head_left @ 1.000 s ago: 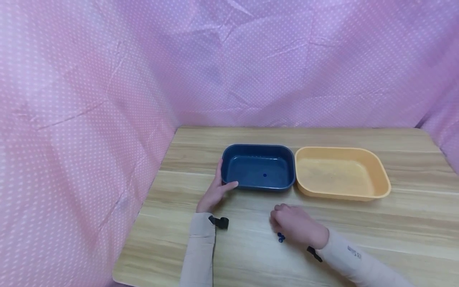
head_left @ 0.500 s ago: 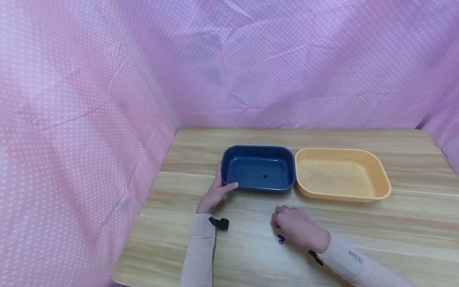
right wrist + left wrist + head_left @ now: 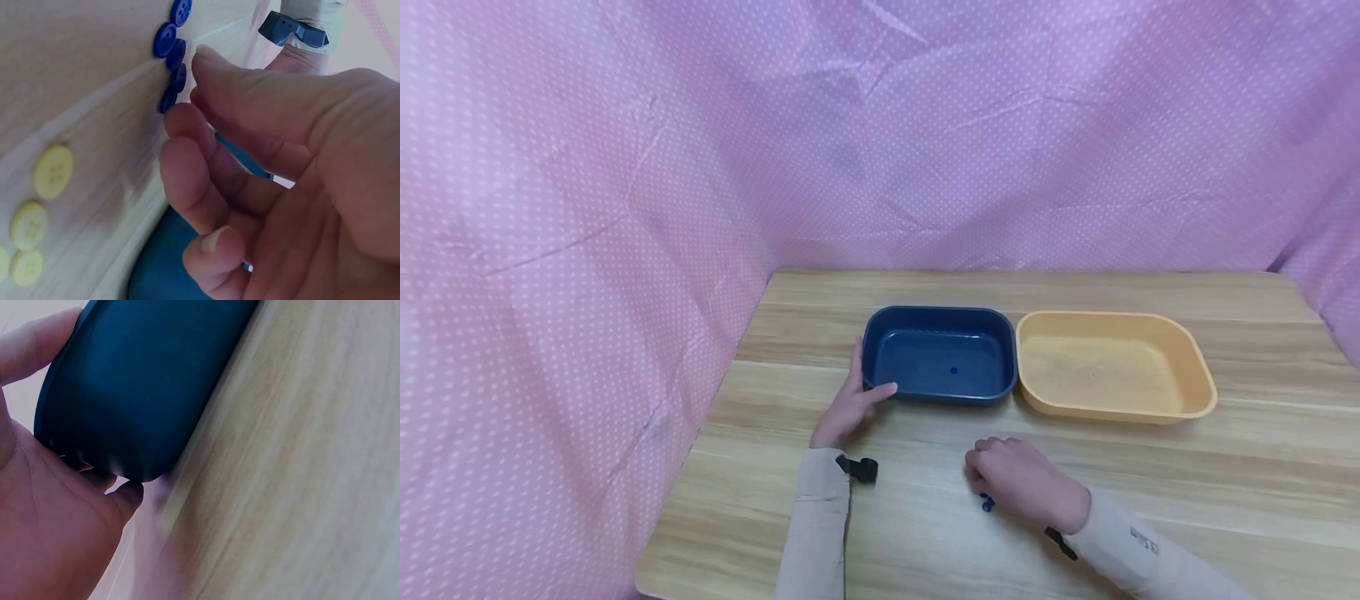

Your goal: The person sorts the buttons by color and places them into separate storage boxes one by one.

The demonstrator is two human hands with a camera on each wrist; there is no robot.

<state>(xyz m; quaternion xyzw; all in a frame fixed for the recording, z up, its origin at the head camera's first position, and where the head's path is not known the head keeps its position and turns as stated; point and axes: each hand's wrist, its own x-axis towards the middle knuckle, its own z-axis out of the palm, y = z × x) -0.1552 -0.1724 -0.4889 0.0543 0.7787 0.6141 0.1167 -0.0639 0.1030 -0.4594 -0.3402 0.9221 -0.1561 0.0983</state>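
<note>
In the head view my left hand (image 3: 847,407) holds the near left corner of a dark blue bin (image 3: 940,398), thumb along the front rim. The left wrist view shows that hand's fingers (image 3: 128,497) against the blue wall. One dark blue button (image 3: 953,371) lies inside the bin. My right hand (image 3: 1018,479) is low over the table with bent fingers, beside several blue buttons (image 3: 164,40). Its thumb and index fingertips sit close together at the lower ones in the right wrist view; whether a button is between them is unclear. Several yellow buttons (image 3: 54,171) lie nearby on the table.
An orange-yellow bin (image 3: 1105,411) stands at the right, side by side with the blue one. Both are on a wood-grain table (image 3: 910,525). Pink dotted cloth (image 3: 925,167) hangs behind the table and along its left side.
My right hand stays by the blue buttons, its fingers shifting slightly toward me and covering a little more of them. The left hand keeps its hold on the bin, and both bins stay put.
</note>
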